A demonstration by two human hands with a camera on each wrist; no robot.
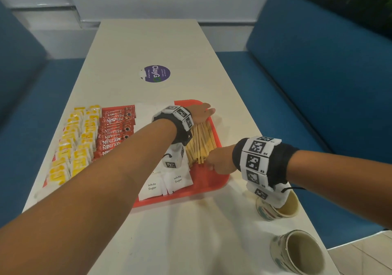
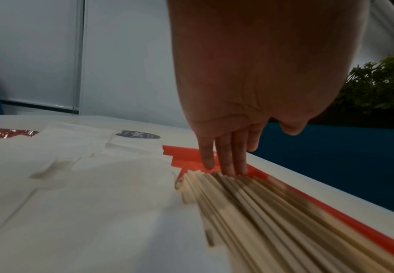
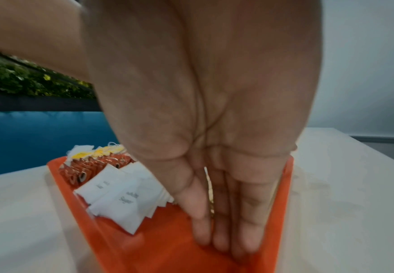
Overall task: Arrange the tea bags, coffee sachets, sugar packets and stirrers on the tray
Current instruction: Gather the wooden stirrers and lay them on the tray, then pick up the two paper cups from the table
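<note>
The bundle of pale wooden stirrers [image 1: 200,144] lies along the red plastic tray's [image 1: 214,182] three-o'clock side, long axis twelve-to-six, between the flat, straight-fingered left hand [image 1: 202,113] and right hand [image 1: 218,162], neither gripping.

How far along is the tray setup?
Mostly done: tea bags, coffee sachets and sugar packets sit in rows on the red tray. In hand: left hand and right hand press flat against opposite ends of the stirrers. Left: finish squaring that bundle.
</note>
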